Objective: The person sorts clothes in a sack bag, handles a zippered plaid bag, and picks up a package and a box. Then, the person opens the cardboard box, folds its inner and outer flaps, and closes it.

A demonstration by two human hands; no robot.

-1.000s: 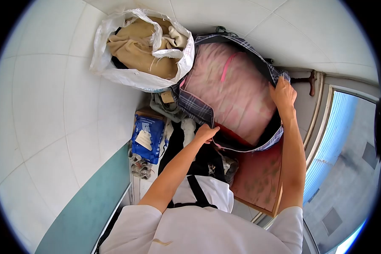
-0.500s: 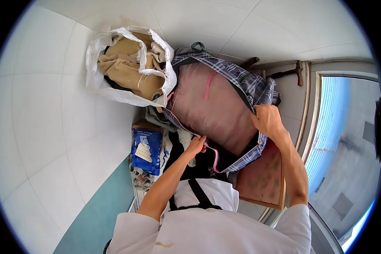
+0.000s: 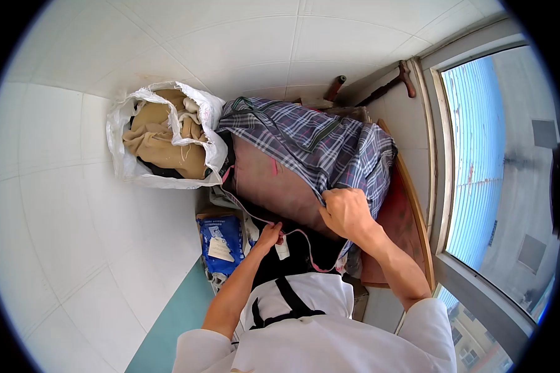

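A large plaid fabric bag lies in front of me with its mouth part-way uncovered. A dull pink-brown cloth surface shows inside it. My right hand is closed on the edge of the plaid flap, at the right of the opening. My left hand pinches the near edge of the bag, where a pink strip runs along it. A small white label hangs just beside my left fingers. Dark material shows below the near edge.
A white woven sack holding tan cloth stands left of the bag. Below it is a blue package. A reddish board leans at the right, near a window. A cane with a wooden handle is at the back right.
My right hand has moved left and toward me, drawing the plaid flap over more of the opening. My left hand still grips the near edge, slightly lower. The view has shifted.
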